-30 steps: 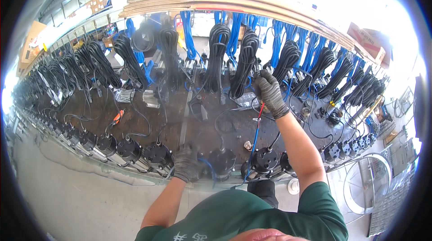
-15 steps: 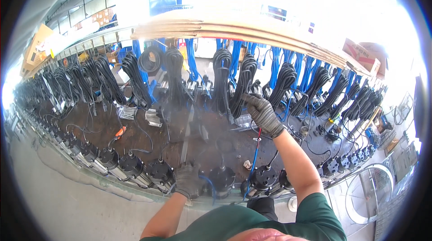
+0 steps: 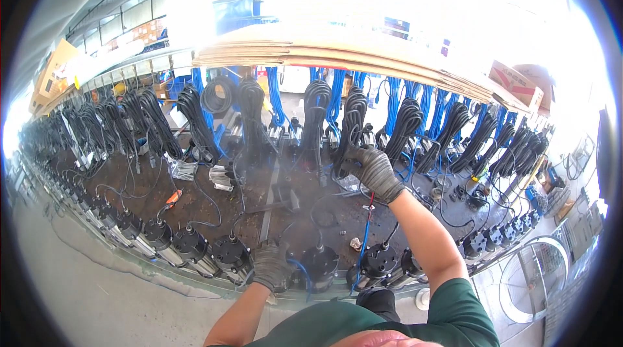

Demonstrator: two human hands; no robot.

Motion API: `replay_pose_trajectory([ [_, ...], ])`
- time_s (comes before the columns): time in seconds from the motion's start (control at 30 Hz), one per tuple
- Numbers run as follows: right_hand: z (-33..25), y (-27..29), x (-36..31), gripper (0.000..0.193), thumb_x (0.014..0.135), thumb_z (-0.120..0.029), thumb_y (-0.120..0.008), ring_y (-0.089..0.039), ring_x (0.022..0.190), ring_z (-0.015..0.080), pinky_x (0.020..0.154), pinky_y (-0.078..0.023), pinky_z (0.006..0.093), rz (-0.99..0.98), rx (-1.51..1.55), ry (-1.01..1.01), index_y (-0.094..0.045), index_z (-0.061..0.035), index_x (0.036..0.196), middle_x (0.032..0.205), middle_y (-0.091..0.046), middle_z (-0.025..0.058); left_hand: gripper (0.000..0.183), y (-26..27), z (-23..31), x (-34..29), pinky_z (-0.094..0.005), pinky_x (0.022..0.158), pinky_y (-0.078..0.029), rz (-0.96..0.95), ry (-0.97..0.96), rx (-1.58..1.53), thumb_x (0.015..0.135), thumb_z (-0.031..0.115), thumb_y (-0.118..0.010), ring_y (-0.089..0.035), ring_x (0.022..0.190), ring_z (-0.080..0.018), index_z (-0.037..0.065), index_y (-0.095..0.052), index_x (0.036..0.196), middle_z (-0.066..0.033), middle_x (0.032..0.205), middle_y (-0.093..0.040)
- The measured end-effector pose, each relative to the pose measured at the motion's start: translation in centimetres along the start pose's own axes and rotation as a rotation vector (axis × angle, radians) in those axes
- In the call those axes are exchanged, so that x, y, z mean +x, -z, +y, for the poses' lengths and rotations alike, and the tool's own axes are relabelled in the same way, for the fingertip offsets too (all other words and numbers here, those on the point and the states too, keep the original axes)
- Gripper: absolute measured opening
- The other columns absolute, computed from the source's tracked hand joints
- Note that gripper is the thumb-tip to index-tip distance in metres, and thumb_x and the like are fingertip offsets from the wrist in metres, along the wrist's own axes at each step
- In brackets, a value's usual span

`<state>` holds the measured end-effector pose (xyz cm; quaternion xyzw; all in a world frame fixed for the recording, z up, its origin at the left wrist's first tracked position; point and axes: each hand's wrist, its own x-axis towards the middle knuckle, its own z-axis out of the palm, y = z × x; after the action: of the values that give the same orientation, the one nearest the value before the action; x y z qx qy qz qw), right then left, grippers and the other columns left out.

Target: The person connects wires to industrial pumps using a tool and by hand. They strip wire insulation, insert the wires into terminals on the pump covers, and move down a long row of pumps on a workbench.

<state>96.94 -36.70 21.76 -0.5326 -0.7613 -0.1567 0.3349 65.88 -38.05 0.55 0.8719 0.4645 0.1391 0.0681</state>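
Your right hand (image 3: pixel 378 175), in a grey striped glove, is raised over the middle of the bench (image 3: pixel 253 217), toward its far edge. The black coil (image 3: pixel 354 113) hangs along that far edge, under the stacked cardboard (image 3: pixel 337 58). Its loops rise above your fingers, and its lower end is at your fingertips, on the left side of the hand. Your fingers are bent there with the thumb side facing you; whether they are clamped on the cable, you cannot tell from this view.

A clear bag (image 3: pixel 351 183) lies just below your fingers. Under your wrist, a red-and-blue lead (image 3: pixel 367 227) runs down toward a round black motor (image 3: pixel 379 261) at the near edge, with a pale crumpled scrap (image 3: pixel 355 244) just beside it.

Your left hand (image 3: pixel 270 268), also gloved, is low at the near edge, well apart from the coil, between two more motors. A blue wire (image 3: pixel 302 271) curves just right of it. Its fingertips are blurred, so you cannot tell whether they are together, apart or gripping something.
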Motion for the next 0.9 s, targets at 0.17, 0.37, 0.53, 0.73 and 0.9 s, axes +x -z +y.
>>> replay_pose_trajectory([
  [0.17,-0.1,-0.4,-0.3,0.029,0.078,-0.031,-0.083,-0.068,0.073,0.0284,0.067,-0.054,0.0378,-0.07,0.014,-0.287,-0.076,-0.0056,0.091,0.08,-0.07,0.014,0.063,0.5,0.0,-0.3,-0.0508,0.091,-0.046,-0.028,0.005,-0.018,0.067,0.044,-0.08,-0.059,0.109,-0.036,0.013,-0.068,0.12,-0.0196,0.119,-0.057],
  [0.37,-0.5,-1.1,-1.2,0.031,0.079,-0.033,-0.083,-0.068,0.07,0.0258,0.066,-0.052,0.0365,-0.086,0.144,-0.441,-0.075,-0.0041,0.089,0.079,-0.069,0.0158,0.063,-0.2,-0.3,-0.4,-0.0508,0.09,-0.047,-0.018,0.018,-0.004,0.067,0.045,-0.08,-0.059,0.109,-0.0361,0.013,-0.068,0.12,-0.0191,0.119,-0.057],
  [0.53,-0.3,-3.4,-4.6,0.039,0.087,-0.015,-0.073,-0.069,0.1,0.0238,0.075,-0.055,0.0366,0.002,0.345,-0.304,-0.065,-0.0157,0.125,0.105,-0.07,0.0091,0.062,-0.7,-0.5,-0.4,-0.0505,0.093,-0.047,0.029,0.005,-0.002,0.068,0.046,-0.079,-0.059,0.11,-0.0365,0.012,-0.068,0.119,-0.0194,0.118,-0.058],
  [0.73,-2.2,-3.1,-13.6,0.079,0.091,-0.008,-0.067,-0.061,0.084,0.01,0.067,-0.052,0.0248,0.187,1.061,-0.804,-0.024,-0.0119,0.157,0.123,-0.062,0.009,0.06,1.4,0.6,0.0,-0.0489,0.097,-0.045,-0.057,0.019,0.024,0.07,0.045,-0.078,-0.057,0.113,-0.0348,0.01,-0.068,0.117,-0.0187,0.12,-0.059],
  [0.9,-2.1,-2.5,-23.2,0.031,0.09,-0.015,-0.069,-0.064,0.079,0.0146,0.068,-0.052,0.0283,0.102,1.167,-0.978,-0.064,0.0009,0.116,0.095,-0.069,0.0074,0.054,1.3,0.6,0.0,-0.0476,0.095,-0.045,0.015,0.002,-0.01,0.069,0.044,-0.078,-0.058,0.11,-0.0338,0.011,-0.07,0.111,-0.0172,0.118,-0.06],
])
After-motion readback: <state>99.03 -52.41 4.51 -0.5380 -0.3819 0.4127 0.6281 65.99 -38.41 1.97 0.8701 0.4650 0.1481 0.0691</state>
